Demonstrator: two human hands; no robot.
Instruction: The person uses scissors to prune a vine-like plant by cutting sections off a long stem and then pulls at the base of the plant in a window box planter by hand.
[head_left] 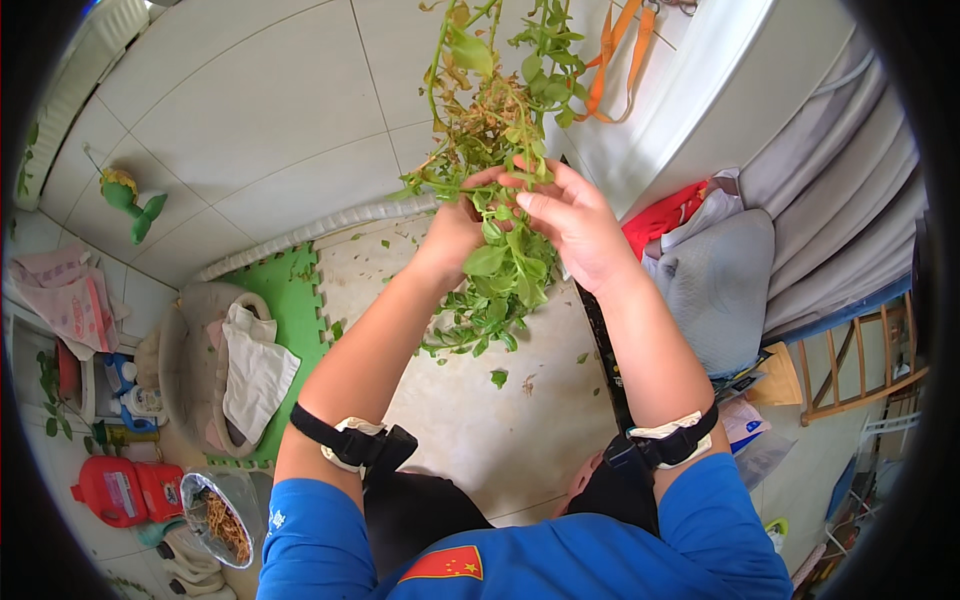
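A trailing leafy plant (515, 265) hangs in front of me, with long green stems, small rounded leaves and some yellowed foliage. Dry brown bits (495, 112) are tangled in its upper part. My left hand (452, 232) is closed around stems at the plant's left side, its fingertips partly hidden by leaves. From the right, my right hand (575, 222) reaches into the same spot, with thumb and fingers curled on a stem. Lower strands dangle beneath both hands. A fallen leaf (499, 379) lies on the pale floor below.
Left on a green foam mat (290, 310) sits a grey pet bed (190, 350) with a white cloth (258, 365). Nearby stand red jugs (110, 492) and a lined bin (222, 515). A grey cushion (715, 280) and curtains (850, 190) are right; orange straps (605, 70) hang above.
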